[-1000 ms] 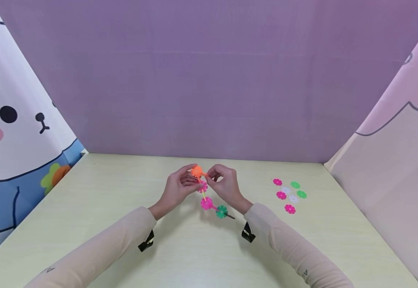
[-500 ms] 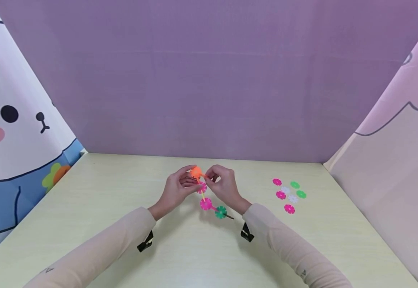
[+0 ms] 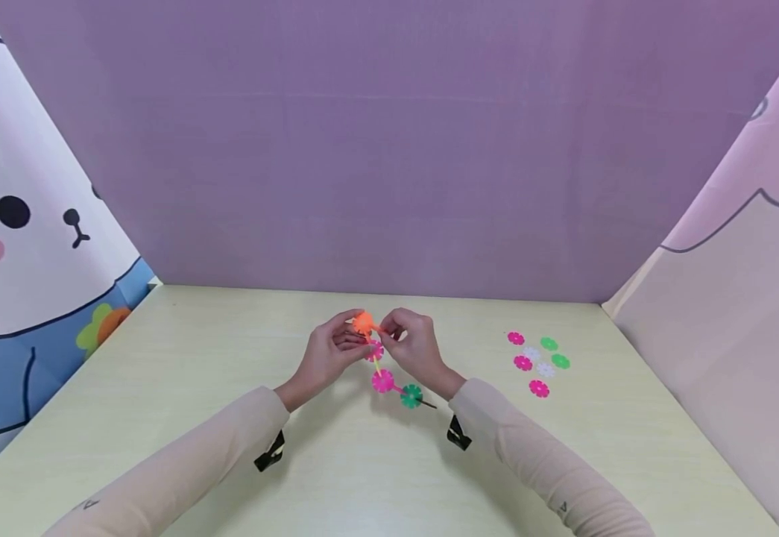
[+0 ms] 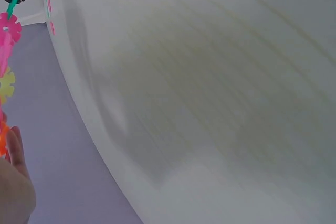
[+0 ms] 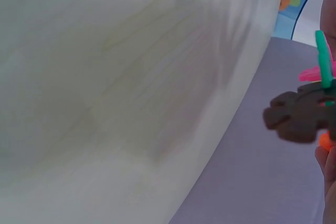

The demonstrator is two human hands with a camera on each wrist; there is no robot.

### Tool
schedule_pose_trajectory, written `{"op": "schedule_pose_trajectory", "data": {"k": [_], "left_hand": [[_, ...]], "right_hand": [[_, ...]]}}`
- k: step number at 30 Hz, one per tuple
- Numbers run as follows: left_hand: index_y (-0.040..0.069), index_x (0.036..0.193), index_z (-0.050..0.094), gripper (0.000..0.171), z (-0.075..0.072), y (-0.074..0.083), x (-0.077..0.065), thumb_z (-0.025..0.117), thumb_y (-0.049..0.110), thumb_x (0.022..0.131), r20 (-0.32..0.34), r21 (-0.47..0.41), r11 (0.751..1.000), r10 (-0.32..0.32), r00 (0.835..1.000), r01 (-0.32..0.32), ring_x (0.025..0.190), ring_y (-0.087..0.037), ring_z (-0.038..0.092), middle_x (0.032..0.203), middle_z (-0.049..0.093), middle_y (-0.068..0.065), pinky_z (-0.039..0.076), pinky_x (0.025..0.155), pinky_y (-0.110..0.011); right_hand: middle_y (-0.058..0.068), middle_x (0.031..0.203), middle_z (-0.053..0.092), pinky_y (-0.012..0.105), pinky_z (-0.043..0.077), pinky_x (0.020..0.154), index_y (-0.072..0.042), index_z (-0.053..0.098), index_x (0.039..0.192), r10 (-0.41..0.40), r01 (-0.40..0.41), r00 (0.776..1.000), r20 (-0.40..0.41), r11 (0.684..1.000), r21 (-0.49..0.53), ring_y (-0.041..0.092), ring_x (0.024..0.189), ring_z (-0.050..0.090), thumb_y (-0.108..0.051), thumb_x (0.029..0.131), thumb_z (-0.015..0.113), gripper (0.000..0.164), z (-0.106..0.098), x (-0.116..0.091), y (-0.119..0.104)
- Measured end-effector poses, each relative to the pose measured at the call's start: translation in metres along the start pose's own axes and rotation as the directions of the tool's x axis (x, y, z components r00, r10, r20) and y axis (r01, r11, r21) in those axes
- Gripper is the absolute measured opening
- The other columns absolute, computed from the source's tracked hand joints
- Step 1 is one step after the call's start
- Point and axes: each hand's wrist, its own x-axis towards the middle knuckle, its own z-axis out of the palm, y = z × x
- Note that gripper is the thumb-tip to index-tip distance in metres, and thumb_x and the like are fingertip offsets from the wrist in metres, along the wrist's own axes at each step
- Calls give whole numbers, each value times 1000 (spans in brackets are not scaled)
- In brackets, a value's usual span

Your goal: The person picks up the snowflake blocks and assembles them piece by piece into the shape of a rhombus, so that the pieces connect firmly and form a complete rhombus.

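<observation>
A chain of interlocked flower-shaped plastic discs hangs between the hands, above the table. My left hand [image 3: 322,352] grips its upper end, with fingers and thumb about an orange disc [image 3: 364,323] and a pink one just below. My right hand [image 3: 417,350] pinches an orange disc seen nearly edge-on, which meets the first orange disc. Lower in the chain come a pink disc [image 3: 383,381], a green disc [image 3: 411,396] and a dark brown disc [image 5: 299,116]. A yellow disc [image 4: 6,83] shows in the left wrist view. Fingers partly hide the joints at the top.
Loose discs lie flat on the pale table [image 3: 335,477] at the right: pink ones [image 3: 522,363], green ones [image 3: 560,362] and white ones [image 3: 546,370]. A purple panel [image 3: 389,164] stands along the back edge, with printed cloths at both sides.
Both hands and the chain have drifted very slightly left. The grips look the same, and the loose discs lie as before.
</observation>
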Motion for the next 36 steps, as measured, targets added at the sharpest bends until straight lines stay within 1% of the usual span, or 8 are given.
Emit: {"op": "schedule_pose_trajectory", "data": {"k": [6, 11, 16, 20, 25, 30, 33, 36], "left_hand": [[7, 129, 48, 62, 0, -3, 1, 74, 5, 74, 1, 6, 1000, -11, 1000, 11, 88, -27, 66, 103, 63, -22, 54, 74, -22], [3, 129, 47, 62, 0, -4, 0, 73, 4, 74, 5, -4, 1000, -23, 1000, 24, 87, -27, 66, 103, 62, -24, 54, 73, -21], [2, 129, 47, 61, 0, -6, 0, 73, 3, 74, 6, -2, 1000, -14, 1000, 14, 87, -27, 66, 101, 63, -22, 54, 73, -22], [3, 129, 46, 62, -1, -6, 0, 73, 4, 74, 12, -1, 1000, -12, 1000, 12, 87, -27, 66, 101, 63, -22, 54, 74, -22], [2, 130, 46, 62, -2, -4, 0, 73, 5, 74, 16, 1, 1000, -12, 1000, 12, 88, -28, 66, 102, 63, -23, 54, 74, -22], [5, 127, 49, 61, -3, -2, 2, 75, 8, 73, -7, 31, 999, -24, 1000, 24, 87, -26, 66, 101, 65, -21, 54, 73, -22], [5, 126, 49, 60, -2, -1, 2, 76, 8, 72, -23, 34, 999, -27, 999, 28, 87, -26, 67, 99, 65, -20, 54, 73, -23], [5, 126, 49, 61, -2, 1, 2, 76, 8, 72, -30, 22, 999, -38, 999, 39, 87, -26, 67, 98, 65, -21, 55, 73, -24]], "right_hand": [[7, 66, 63, 20, 52, 55, -1, 62, 73, 4, -3, 1000, 13, 1000, -26, 12, 57, 59, 8, 71, 69, 12, 1, -1, 2], [7, 66, 63, 19, 51, 54, -1, 62, 72, -13, 14, 999, 39, 999, -34, 11, 57, 58, 10, 71, 68, 12, 1, -1, 3], [7, 65, 63, 15, 49, 54, -1, 61, 71, -28, 30, 998, 49, 999, -40, 10, 56, 58, 11, 70, 67, 13, 2, 1, 3], [7, 65, 63, 15, 50, 54, -1, 61, 70, -32, 34, 998, 47, 999, -42, 11, 57, 58, 12, 70, 66, 14, 1, 1, 3], [8, 67, 64, 17, 51, 56, -1, 62, 72, 2, -1, 998, 55, 1000, -9, 12, 58, 60, 9, 72, 67, 10, 1, 1, 4], [9, 70, 65, 20, 53, 59, 0, 63, 77, 49, -49, 995, 89, 999, 4, 13, 61, 62, 4, 75, 68, 6, -2, 2, 5], [9, 71, 65, 22, 54, 60, 0, 63, 78, 58, -58, 993, 104, 998, -1, 14, 62, 63, 2, 76, 68, 5, -4, 4, 4], [9, 72, 65, 22, 54, 60, 1, 63, 78, 48, -49, 993, 110, 999, 3, 14, 63, 63, -3, 79, 68, 6, -7, 5, 3]]}}
